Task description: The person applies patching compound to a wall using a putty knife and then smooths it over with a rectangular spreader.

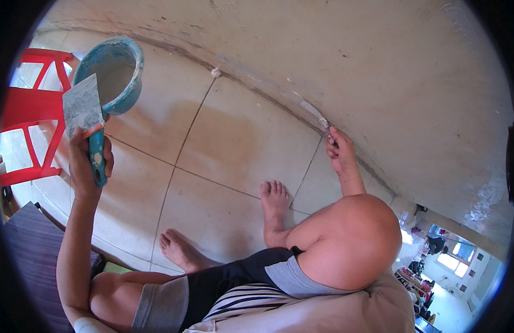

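My left hand [86, 161] is closed round the teal handle of a wide putty knife [84, 104], its blade smeared with grey-white paste. Just beyond its fingers is a teal bowl [136, 91], caked round the rim and holding pale paste; whether those fingers also grip it is hidden. Low at the wall, my right hand [341, 152] grips a narrow putty knife [315, 112] with white paste near its handle. That blade lies along the foot of the beige wall [345, 61], where a smear of pale filler shows.
A red plastic stool [32, 105] stands at the left, with a dark wood-grain surface [32, 266] nearer me. My bare feet are on the tiled floor [212, 205]. One white lump [216, 72] sits by the wall's base. Cluttered shelves [418, 283] appear at the lower right.
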Demonstrator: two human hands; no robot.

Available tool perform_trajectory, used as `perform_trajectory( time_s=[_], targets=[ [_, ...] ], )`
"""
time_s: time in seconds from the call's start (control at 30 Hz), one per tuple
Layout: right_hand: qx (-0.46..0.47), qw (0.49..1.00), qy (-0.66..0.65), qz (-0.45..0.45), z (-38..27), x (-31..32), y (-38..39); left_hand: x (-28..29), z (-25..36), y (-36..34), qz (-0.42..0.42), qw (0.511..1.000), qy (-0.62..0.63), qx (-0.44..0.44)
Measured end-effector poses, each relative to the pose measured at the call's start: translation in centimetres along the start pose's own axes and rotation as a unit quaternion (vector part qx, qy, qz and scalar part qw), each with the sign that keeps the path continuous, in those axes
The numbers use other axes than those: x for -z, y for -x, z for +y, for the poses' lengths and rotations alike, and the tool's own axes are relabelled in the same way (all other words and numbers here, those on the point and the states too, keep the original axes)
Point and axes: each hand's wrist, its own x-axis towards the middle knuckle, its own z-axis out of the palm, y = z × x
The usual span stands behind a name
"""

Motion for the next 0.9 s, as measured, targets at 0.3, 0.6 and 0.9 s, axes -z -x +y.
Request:
perform_trajectory(
  time_s=[0.3, 0.6, 0.9],
  targets=[
    [-0.01, 0.993, 0.108, 0.04, 0.0, 4.9, 5.1, 0.9, -0.8, -0.7, -0.03, 0.998, 0.042, 0.024],
    [0.089, 0.993, 0.051, -0.064, 0.0, -6.1, 3.7, 0.2, -0.2, -0.3, -0.014, 1.0, 0.025, 0.012],
    [0.061, 0.995, 0.081, -0.017, 3.2, -1.4, 5.0, 0.3, -0.6, -0.6, -0.022, 0.999, 0.036, -0.03]
  ],
)
